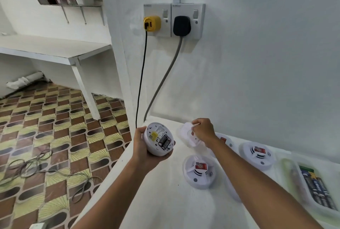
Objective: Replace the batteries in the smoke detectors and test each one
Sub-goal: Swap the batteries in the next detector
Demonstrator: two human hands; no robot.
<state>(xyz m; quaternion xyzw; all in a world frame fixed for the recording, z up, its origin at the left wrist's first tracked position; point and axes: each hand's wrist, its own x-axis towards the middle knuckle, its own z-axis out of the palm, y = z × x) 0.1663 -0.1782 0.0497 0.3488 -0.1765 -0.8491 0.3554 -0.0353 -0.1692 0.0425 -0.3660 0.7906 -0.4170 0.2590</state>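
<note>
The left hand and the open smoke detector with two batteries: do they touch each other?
Touching. The head view shows the left hand gripping the smoke detector around its rim.

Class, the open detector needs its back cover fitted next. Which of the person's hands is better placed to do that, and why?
The right hand: it already pinches the white cover just beside the open detector, which the left hand grips, its batteries showing.

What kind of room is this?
Probably a plain utility or work room: white built-in counter, wall sockets above it, patterned vinyl floor with loose cables, bare white shelf alongside.
</note>
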